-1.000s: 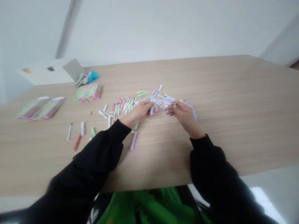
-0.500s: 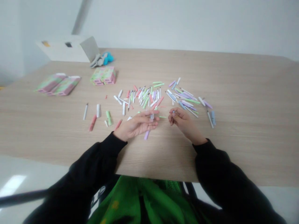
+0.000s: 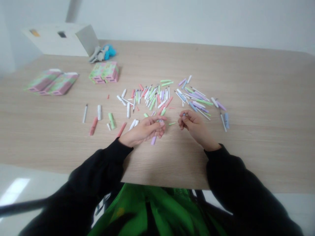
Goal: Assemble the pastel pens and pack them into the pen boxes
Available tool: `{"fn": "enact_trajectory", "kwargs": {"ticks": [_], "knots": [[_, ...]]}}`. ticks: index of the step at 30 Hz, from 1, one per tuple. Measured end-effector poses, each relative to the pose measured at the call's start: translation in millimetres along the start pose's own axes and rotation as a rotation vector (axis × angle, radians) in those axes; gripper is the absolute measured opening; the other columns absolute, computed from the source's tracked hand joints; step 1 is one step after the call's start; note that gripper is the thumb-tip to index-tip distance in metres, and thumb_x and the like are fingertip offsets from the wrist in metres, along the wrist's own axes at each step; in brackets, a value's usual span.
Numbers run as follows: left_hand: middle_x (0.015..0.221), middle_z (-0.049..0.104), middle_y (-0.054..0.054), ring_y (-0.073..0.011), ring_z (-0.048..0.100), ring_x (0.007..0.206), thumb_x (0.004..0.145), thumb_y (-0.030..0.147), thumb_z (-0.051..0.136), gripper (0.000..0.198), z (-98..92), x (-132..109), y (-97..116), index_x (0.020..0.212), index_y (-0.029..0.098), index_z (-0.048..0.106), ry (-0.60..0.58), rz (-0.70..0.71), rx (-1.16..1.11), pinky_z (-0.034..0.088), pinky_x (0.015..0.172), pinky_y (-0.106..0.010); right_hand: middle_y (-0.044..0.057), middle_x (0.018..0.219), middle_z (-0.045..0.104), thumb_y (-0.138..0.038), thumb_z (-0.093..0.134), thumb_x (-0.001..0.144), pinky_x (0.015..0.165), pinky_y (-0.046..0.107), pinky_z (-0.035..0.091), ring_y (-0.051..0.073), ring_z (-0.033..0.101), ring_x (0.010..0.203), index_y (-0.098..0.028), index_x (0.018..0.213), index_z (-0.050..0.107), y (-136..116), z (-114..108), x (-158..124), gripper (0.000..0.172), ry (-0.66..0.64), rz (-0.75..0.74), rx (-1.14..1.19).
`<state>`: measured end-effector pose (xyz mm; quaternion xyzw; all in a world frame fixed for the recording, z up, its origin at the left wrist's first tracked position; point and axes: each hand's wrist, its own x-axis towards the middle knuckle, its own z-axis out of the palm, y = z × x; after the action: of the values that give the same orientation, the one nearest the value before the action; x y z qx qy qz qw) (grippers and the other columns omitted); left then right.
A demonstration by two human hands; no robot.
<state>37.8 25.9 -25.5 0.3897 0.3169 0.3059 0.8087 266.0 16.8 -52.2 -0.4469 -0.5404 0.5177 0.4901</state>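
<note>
My left hand (image 3: 145, 130) is half closed above the table, palm tilted up. Its thumb presses a small pale piece (image 3: 160, 121) against the fingers; its exact kind is too blurred to make out. Opposite it, my right hand (image 3: 195, 127) pinches a tiny bluish piece (image 3: 184, 115) between thumb and index finger. A purple pen barrel (image 3: 154, 140) lies partly under the left fingers. Between the hands rests a thin green piece (image 3: 171, 124). Behind them spread heaps of pen parts: green, pink and white ones (image 3: 152, 96), and purple, blue and white ones (image 3: 197, 98).
Loose pen parts, such as a pink barrel (image 3: 93, 126) and a green one (image 3: 111, 120), lie to the left. Farther back are stacked pink-green boxes (image 3: 104, 72), flat cartons (image 3: 60, 83), grey and blue cloth-like items (image 3: 103, 53) and a white box (image 3: 86, 39).
The left thumb and fingers have closed further over the pale piece. The right hand keeps its pinch, nearly still. The whole view has shifted slightly.
</note>
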Motion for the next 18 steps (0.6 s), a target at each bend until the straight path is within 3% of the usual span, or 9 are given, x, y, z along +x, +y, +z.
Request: {"fn": "enact_trajectory", "kwargs": {"ticks": [8,14,18], "knots": [[0.059,0.058,0.006,-0.0089,0.054,0.048,0.088,0.036,0.071,0.032,3.2,-0.8,-5.7,0.107,0.017,0.055,-0.058,0.081,0.216,0.038,0.040,-0.017,-0.002,0.068,0.069,-0.055,0.071,0.083,0.062,0.031,0.055,0.014,0.067,0.058,-0.024,0.088,0.054,18.1,17.3,-1.2,0.036,-0.172,0.110,0.051],[0.055,0.055,0.007,-0.0067,0.048,0.043,0.093,0.036,0.066,0.023,8.1,-1.8,-6.8,0.098,0.017,0.055,-0.069,0.143,0.331,0.034,0.042,-0.018,-0.001,0.072,0.072,-0.041,0.067,0.089,0.074,0.040,0.062,0.018,0.072,0.066,-0.027,0.085,0.049,32.9,24.2,13.5,0.024,-0.006,0.156,0.110],[0.057,0.054,0.008,-0.0064,0.047,0.044,0.089,0.030,0.069,0.021,5.0,0.5,-7.1,0.099,0.017,0.056,-0.045,0.138,0.280,0.034,0.042,-0.017,0.000,0.075,0.072,-0.036,0.062,0.092,0.067,0.037,0.059,0.018,0.070,0.064,-0.026,0.086,0.047,33.0,21.6,21.0,0.019,0.000,0.145,0.068]]}}
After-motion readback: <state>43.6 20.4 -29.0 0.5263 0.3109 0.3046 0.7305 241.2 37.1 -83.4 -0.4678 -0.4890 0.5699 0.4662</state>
